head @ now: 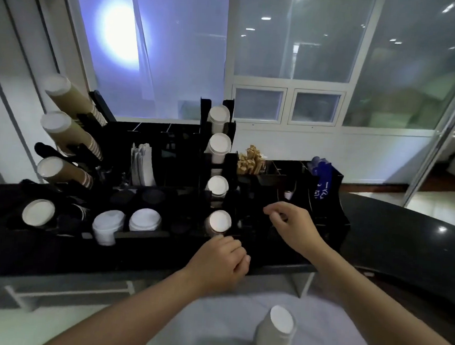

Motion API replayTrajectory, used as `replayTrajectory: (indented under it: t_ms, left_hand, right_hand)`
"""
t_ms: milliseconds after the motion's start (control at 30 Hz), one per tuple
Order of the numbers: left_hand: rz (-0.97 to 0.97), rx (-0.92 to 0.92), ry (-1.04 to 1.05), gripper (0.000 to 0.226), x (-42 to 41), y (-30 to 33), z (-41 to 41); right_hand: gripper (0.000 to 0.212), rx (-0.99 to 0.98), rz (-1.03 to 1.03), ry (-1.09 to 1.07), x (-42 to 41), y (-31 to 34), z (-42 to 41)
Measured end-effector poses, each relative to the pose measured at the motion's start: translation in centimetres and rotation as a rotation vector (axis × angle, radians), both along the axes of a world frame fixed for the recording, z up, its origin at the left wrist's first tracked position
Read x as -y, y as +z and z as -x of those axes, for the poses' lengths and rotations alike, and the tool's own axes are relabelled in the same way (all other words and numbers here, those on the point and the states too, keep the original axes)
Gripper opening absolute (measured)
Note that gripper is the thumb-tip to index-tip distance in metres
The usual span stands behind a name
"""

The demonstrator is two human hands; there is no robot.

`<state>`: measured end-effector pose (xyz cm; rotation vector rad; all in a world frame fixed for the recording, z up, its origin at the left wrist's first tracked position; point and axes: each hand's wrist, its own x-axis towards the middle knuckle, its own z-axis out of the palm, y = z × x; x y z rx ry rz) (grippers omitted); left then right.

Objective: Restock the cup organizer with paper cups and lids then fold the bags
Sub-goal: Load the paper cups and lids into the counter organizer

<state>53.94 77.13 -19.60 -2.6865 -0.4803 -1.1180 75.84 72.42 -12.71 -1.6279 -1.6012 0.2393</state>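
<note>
counter: long dark countertop (393,235), glossy, and the whole setup sits on it.
organizer: black cup organizer (166,195) spread along the counter. It's dim in there, so slot edges are hard to read. I'd go slow and feel for the opening.
left column: brown cup stacks (63,135) angled out of the left dispensers. They look pretty full already, so I'd leave them.
middle column: white cup stacks (218,147) in the centre tubes, one above the other.
spare cups: a short stack of white paper cups (275,335) lying near the person's lap on something pale, well apart from the organizer. My guess is those go in next.
lids: two white lid piles (127,222) in the front tray, the left pile leaning.
bottom cup: lowest centre stack (218,222), bottom facing out.
left hand: left hand (221,260) just below that bottom cup, fingers curled. Can't tell if it's touching the stack or holding anything.
right hand: right hand (292,224) over the dark compartments to the right, fingers loosely bent, nothing visibly in it.
tip: seat the stack square before letting go.
</note>
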Motion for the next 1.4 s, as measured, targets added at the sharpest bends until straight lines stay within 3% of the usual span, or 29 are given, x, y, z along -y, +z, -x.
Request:
replayTrajectory:
  t_ms: [167, 300, 400, 633, 767, 867, 967, 1067, 1200, 1400]
  left_hand:
    - [0.185, -0.144, 0.026, 0.03, 3.4, -6.2, -1.3]
    - [0.397, -0.319, 0.023, 0.03, 5.2, -9.3, -1.7]
    - [0.483, -0.413, 0.039, 0.032, 6.2, -11.0, -1.5]
    - [0.882, -0.592, 0.18, 0.029, 8.8, -13.6, -1.5]
    - [1.061, -0.676, 0.206, 0.057, 9.7, -15.0, -1.2]
    - [1.144, -0.633, 0.166, 0.095, 10.6, -15.1, -1.1]
    - [1.329, -0.461, 0.134, 0.122, 11.5, -14.3, -1.6]
    - [1.429, -0.281, 0.101, 0.109, 12.4, -13.0, -2.8]
    - [1.472, -0.168, 0.029, 0.077, 12.8, -11.6, -4.2]
    - [1.409, -0.176, 0.085, 0.082, 13.1, -9.7, -5.4]
  right_hand:
    - [0.023, -0.177, 0.224, -0.047, 7.9, -8.4, -1.5]
    - [0.065, -0.235, 0.384, -0.064, 12.4, -14.8, -2.2]
    - [0.081, -0.323, 0.479, -0.04, 14.6, -17.9, -1.6]
    - [0.075, -0.374, 0.556, -0.057, 15.7, -21.5, 0.6]
    - [0.07, -0.442, 0.51, -0.12, 15.0, -22.0, 0.4]
    - [0.07, -0.618, 0.454, -0.212, 14.8, -21.5, -0.7]
    - [0.061, -0.993, 0.403, -0.236, 14.7, -19.6, -1.5]
    - [0.044, -1.226, 0.348, -0.215, 14.7, -17.9, -2.1]
    - [0.066, -1.369, 0.263, -0.198, 14.8, -17.2, -1.9]
    - [0.048, -1.429, 0.13, -0.243, 14.1, -15.6, -0.1]
